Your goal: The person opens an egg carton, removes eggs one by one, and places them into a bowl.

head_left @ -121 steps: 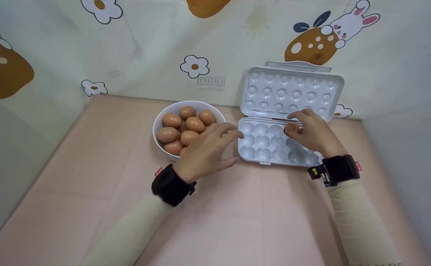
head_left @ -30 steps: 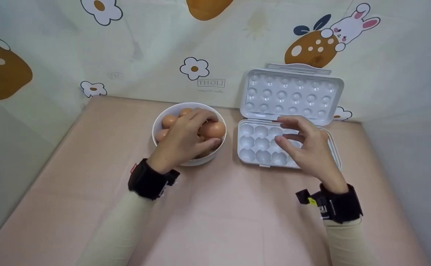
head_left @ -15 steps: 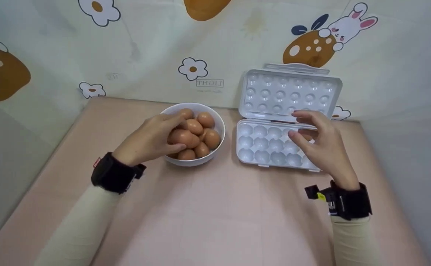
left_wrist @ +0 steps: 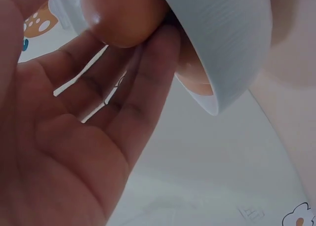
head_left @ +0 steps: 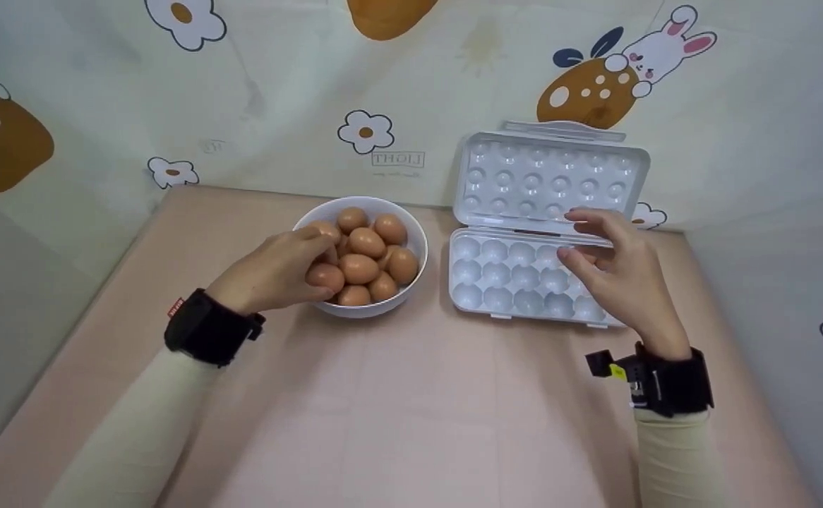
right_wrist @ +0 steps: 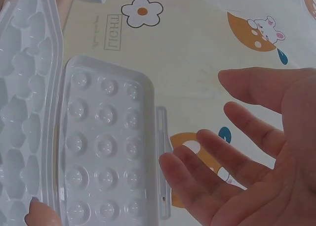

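In the head view my left hand (head_left: 267,274) reaches over the left rim of a white bowl (head_left: 387,307) that holds several brown eggs (head_left: 359,269). Its thumb and fingers are curled round one egg (head_left: 325,278) at that side; the left wrist view shows the egg (left_wrist: 123,18) against the fingers. Over the right part of the white plastic egg box (head_left: 496,274) hovers my right hand (head_left: 627,279), fingers loosely spread and holding nothing. Several cups of the box show bare. A brown, egg-like thing (right_wrist: 43,215) sits at the lower left edge of the right wrist view.
The egg box's lid (head_left: 553,176) stands raised against the patterned backdrop (head_left: 270,92) behind the table. A pinkish cloth (head_left: 418,395) covers the table. The bowl and the box stand side by side with a narrow gap between them.
Four seconds ago my right hand held an egg over the box; now it holds none. My left hand has moved from the bowl's right side to its left, where it grips an egg.
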The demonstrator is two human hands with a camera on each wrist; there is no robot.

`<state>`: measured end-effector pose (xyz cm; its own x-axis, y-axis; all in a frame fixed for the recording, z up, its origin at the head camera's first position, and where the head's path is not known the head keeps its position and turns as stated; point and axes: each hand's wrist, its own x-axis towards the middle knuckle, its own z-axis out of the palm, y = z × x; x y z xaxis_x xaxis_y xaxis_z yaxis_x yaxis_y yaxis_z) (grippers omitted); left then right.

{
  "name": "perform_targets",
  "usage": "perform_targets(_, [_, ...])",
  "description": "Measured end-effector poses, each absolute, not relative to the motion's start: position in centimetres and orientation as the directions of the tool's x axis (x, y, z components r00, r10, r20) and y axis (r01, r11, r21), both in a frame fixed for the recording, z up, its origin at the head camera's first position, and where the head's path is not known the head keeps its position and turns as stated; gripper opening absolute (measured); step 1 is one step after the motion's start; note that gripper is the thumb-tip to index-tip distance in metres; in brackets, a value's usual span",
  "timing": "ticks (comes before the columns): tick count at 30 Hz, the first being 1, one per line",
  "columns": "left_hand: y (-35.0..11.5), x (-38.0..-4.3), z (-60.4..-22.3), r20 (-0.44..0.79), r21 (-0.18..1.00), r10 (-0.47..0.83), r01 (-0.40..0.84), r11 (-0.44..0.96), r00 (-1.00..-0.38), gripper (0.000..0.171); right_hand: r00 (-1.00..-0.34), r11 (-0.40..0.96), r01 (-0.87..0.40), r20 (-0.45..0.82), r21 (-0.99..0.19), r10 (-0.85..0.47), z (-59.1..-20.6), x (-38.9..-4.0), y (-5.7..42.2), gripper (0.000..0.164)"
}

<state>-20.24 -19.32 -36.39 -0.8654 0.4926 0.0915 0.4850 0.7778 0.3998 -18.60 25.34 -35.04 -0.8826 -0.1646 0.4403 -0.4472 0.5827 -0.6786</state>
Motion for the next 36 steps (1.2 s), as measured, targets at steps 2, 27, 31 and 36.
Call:
perform_targets(2, [-19.3,-20.2,-36.3,0.074,0.401,0.482,0.469,0.787,-0.873,0.029,-0.888,0.585,-0.435,0.434,-0.684,-0.154,-35.0,-18.7,25.5,0.047])
perform_targets(27, [-18.9,-19.6,-36.0,0.055,0.413,0.434,0.417,0.810,-0.899,0.022,-0.913,0.657,-0.349,0.401,-0.668,-0.077,-34.9,-19.1,27.4,0.043])
perform_targets(31, [-18.4,-19.0,-35.7,0.165,0.379,0.458,0.485,0.788,-0.873,0.024,-0.909,0.675,-0.355,0.406,-0.647,-0.088,-35.0,-19.5,27.7,0.043])
perform_targets(36, [-16.7,-18.3,-35.8,0.372,0.310,0.500,0.612,0.728,-0.782,0.032,-0.920,0.696,-0.346,0.371,-0.629,-0.122,-35.2,-20.7,28.2,0.044])
